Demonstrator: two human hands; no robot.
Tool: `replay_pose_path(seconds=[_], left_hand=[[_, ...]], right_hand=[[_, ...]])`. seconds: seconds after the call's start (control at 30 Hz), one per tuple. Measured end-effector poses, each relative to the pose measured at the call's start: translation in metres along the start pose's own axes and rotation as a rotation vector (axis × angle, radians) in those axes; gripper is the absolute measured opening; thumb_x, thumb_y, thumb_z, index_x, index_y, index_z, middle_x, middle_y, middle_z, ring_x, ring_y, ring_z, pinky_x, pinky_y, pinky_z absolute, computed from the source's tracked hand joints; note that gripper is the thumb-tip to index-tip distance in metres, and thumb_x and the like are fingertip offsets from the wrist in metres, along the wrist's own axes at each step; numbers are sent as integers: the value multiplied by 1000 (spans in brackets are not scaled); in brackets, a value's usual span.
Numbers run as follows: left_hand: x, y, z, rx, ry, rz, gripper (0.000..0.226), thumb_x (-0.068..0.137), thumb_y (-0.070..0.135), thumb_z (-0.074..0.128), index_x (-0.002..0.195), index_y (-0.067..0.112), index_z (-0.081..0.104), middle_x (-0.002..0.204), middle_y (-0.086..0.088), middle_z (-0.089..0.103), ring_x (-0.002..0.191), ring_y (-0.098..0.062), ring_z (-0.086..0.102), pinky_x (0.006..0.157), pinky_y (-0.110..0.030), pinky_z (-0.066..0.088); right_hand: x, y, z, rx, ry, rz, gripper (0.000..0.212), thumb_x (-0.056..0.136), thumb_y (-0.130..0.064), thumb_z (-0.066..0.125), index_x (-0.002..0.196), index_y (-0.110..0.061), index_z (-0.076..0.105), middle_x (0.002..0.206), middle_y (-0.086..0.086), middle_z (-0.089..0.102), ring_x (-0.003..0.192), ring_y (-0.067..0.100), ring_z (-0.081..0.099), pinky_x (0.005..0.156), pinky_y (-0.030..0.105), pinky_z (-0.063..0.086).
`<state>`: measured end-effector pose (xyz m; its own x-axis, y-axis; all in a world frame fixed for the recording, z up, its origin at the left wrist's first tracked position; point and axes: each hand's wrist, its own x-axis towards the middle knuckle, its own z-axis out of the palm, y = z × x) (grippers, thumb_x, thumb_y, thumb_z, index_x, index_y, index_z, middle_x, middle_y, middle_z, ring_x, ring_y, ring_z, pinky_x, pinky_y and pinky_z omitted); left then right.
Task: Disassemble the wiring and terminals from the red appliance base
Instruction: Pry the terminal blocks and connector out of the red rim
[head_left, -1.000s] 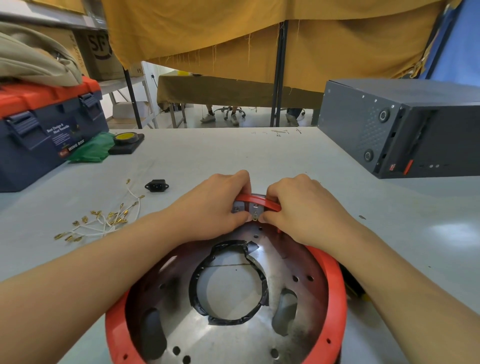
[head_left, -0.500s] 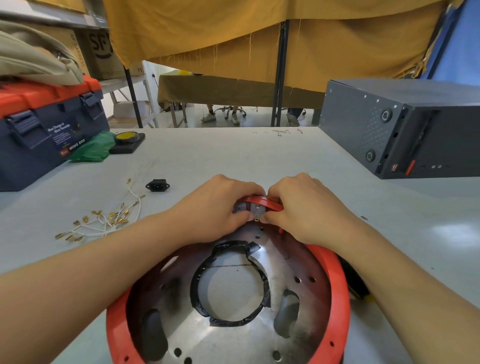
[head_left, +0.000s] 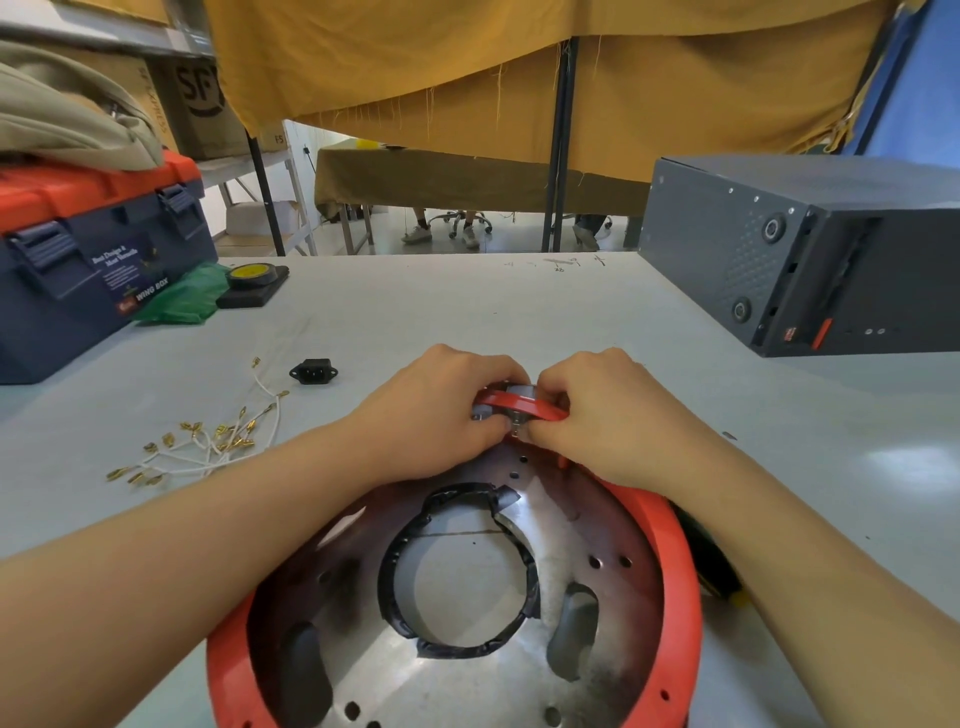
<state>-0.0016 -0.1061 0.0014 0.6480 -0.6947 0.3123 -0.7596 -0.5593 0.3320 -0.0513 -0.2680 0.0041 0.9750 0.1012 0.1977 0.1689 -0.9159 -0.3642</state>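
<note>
The red appliance base (head_left: 670, 545) is stood on the grey table (head_left: 467, 312) close to the person, and its far rim is gripped from both sides by the left hand (head_left: 441, 410) and the right hand (head_left: 602, 410), fingers curled round a small grey metal fitting (head_left: 514, 410) seated there. The step is best done if the rim is steadied by one hand while the fitting is worked loose by the other, without twisting. The white wires with brass terminals (head_left: 208, 441) are already laid aside at the left.
</note>
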Motion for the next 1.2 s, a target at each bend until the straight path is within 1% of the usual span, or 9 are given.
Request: replay_pose_path(seconds=[0.1, 0.17, 0.27, 0.4, 0.53, 0.67, 0.77, 0.9, 1.2], left_hand=[[0, -1, -1, -4, -4, -14, 26, 82, 18, 63, 107, 23, 65, 83, 5, 67, 74, -10, 57, 68, -28, 44], [0, -1, -1, -13, 5, -14, 25, 81, 17, 64, 105, 22, 65, 78, 7, 65, 71, -9, 55, 66, -29, 44], [0, 0, 1, -16, 26, -40, 32, 80, 20, 64, 112, 23, 60, 81, 9, 65, 73, -7, 56, 70, -26, 46], [-1, -1, 1, -79, 20, -43, 31, 79, 15, 64, 108, 20, 57, 83, 15, 63, 69, 7, 56, 63, -6, 38], [-1, 0, -2, -150, 21, -52, 31, 77, 11, 64, 107, 20, 59, 83, 14, 65, 75, 10, 58, 68, -6, 41], [1, 2, -5, -302, 34, -122, 36, 80, 13, 65, 114, 24, 58, 103, 12, 65, 86, 3, 63, 79, -12, 48], [2, 2, -7, -389, 63, -188, 39, 83, 30, 67, 120, 27, 55, 113, 9, 63, 89, -1, 65, 83, -19, 52], [3, 1, -9, -422, 87, -225, 32, 86, 34, 64, 115, 22, 62, 101, 7, 70, 88, -7, 68, 86, -35, 54], [2, -5, -13, -519, 193, -254, 30, 79, 26, 73, 107, 32, 62, 105, 13, 67, 84, -6, 69, 81, -33, 57]], right_hand=[[-2, 7, -10, 183, -87, 53, 33, 79, -53, 65, 71, -21, 68, 66, -4, 65, 63, 10, 57, 57, 22, 40], [-2, 12, -12, 364, -33, 105, 46, 82, -59, 58, 70, -16, 69, 66, -2, 64, 65, 11, 57, 62, 26, 45], [1, 17, -2, 476, 61, 169, 30, 90, -46, 57, 84, -20, 72, 80, -1, 71, 81, 16, 65, 76, 31, 51], [4, 17, 8, 673, -19, 208, 16, 89, -32, 64, 89, -21, 75, 85, 3, 74, 86, 20, 69, 85, 36, 54], [6, 18, 9, 837, 11, 246, 10, 85, -21, 71, 88, -13, 75, 82, 11, 74, 70, 18, 68, 75, 33, 55], [7, 18, 10, 1013, 93, 279, 16, 82, -6, 72, 96, -9, 68, 88, 14, 72, 67, 15, 68, 65, 22, 56], [7, 17, 10, 917, 153, 195, 24, 76, -10, 78, 97, -18, 69, 94, 4, 71, 82, 14, 70, 76, 23, 56], [4, 10, 8, 820, 197, 25, 28, 75, -10, 79, 94, -26, 68, 95, -3, 72, 87, 11, 70, 82, 27, 57], [-3, 10, 4, 724, 133, -29, 45, 80, -14, 76, 118, -30, 58, 114, -10, 65, 102, 4, 63, 87, 25, 54]])
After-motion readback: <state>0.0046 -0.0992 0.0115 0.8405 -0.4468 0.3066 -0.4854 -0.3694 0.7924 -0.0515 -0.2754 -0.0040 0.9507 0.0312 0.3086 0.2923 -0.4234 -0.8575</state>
